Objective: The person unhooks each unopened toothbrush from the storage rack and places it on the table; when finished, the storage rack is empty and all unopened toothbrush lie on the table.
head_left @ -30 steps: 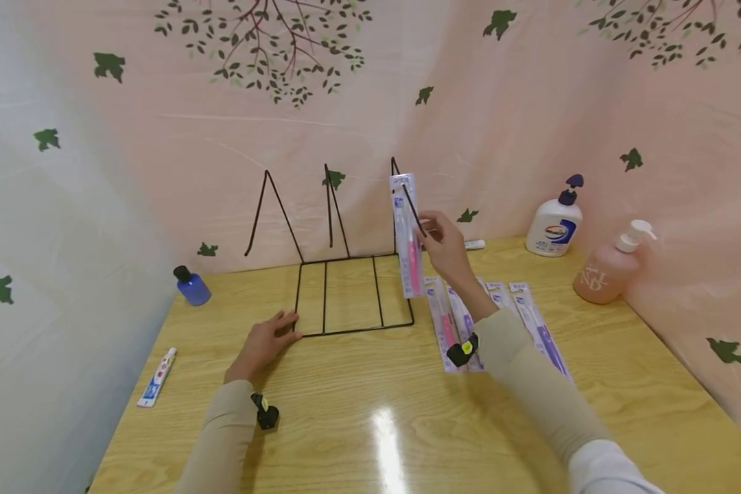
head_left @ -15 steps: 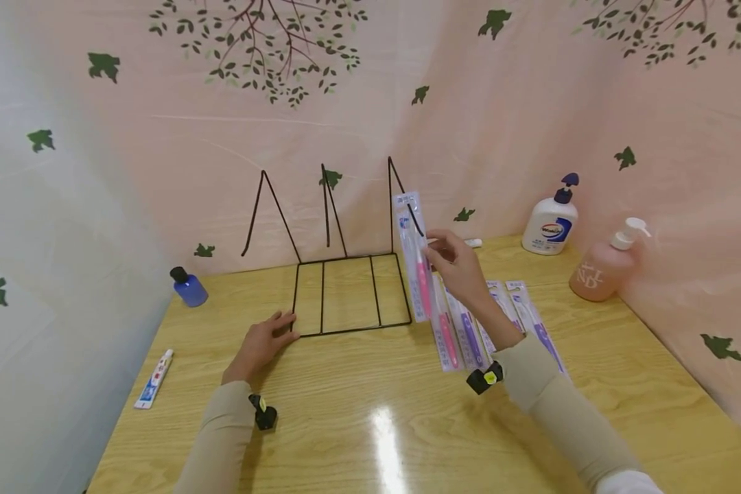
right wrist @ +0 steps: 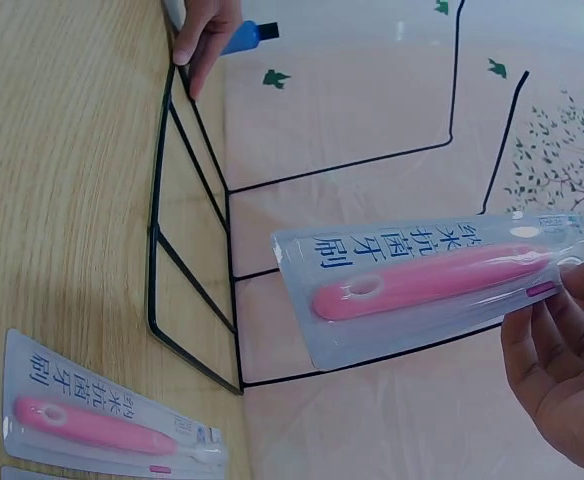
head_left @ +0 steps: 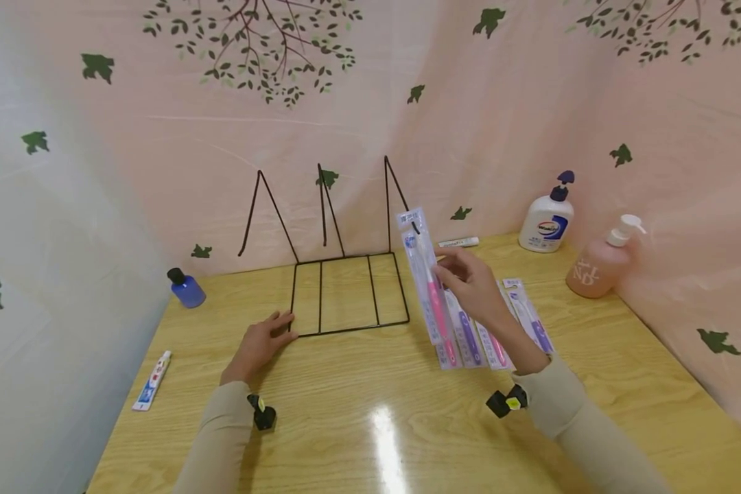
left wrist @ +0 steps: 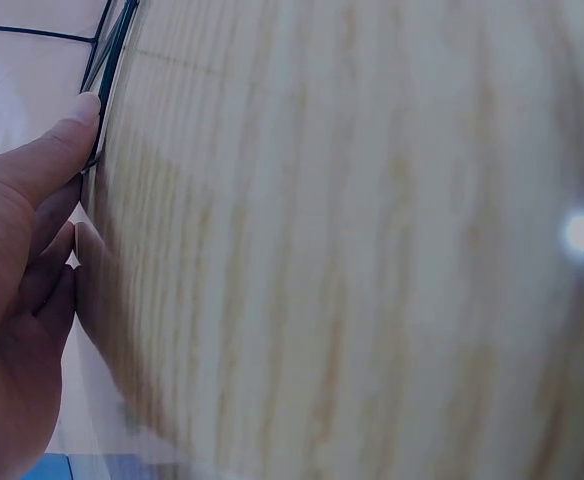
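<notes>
Right hand (head_left: 472, 285): raised above the table (head_left: 358, 412), just right of the wire rack (head_left: 346, 291); fingertips pinch the right edge of a pink toothbrush pack (head_left: 425, 274).
Pink toothbrush pack: held in the air, clear of the table, over the near-left end of the row of packs (head_left: 494, 322) lying flat.
Long axis: steeply upright in the head view, leaning so the top tilts left and far; the card header is uppermost, the lower end points near and slightly right.
Left hand (head_left: 259, 343): flat on the table, fingers relaxed and together, fingertips touching the near-left corner of the rack's base.
Wire rack: black, standing on the table, three upright dividers at its far side.
Right wrist view: shows the printed face of the pack (right wrist: 432, 285), the pink handle with its hole, and the fingers (right wrist: 562, 370) at its edge; the bristle end is hidden by the hand.
Left wrist view: shows the thumb (left wrist: 57, 150) against the rack wire, unseen in detail from the head view.
Surroundings: blue bottle (head_left: 185, 288) far left, toothpaste tube (head_left: 151, 381) near left, two pump bottles (head_left: 546, 219) far right.
</notes>
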Motion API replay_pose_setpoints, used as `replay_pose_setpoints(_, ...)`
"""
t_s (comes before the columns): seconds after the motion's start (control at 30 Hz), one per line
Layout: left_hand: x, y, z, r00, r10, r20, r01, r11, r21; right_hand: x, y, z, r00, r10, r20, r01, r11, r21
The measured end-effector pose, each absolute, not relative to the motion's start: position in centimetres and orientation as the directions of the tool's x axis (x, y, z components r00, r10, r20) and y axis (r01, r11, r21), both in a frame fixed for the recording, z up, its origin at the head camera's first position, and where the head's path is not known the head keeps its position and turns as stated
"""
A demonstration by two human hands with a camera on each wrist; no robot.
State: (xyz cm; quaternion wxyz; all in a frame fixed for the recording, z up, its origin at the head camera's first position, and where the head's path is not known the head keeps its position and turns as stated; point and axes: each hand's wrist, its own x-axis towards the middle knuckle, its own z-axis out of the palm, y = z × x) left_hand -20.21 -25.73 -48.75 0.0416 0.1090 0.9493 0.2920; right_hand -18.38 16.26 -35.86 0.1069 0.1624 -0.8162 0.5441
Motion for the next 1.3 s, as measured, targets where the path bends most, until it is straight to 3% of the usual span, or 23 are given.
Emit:
replay_pose_setpoints(0.6, -20.2, -25.7, -48.8, -0.974, 0.225, -0.018, 0.173, 0.799, 0.576, -15.4, 19.1, -35.2, -0.916, -0.133, 0.379, -0.400, 0.395, -0.827)
replay_pose_setpoints(0.87, -20.3, -25.7, -48.8, -0.974, 0.228, -0.010, 0.182, 0.802, 0.569, -15.4, 23.9, -36.3, -0.944, 0.019, 0.328, -0.277, 0.493, -0.825)
replay_pose_setpoints(1.3, -20.3, -25.7, -48.7, -0.971, 0.240, -0.014, 0.190, 0.802, 0.566, -15.4, 34.6, -41.0, -0.967, 0.148, 0.205, -0.066, 0.636, -0.769)
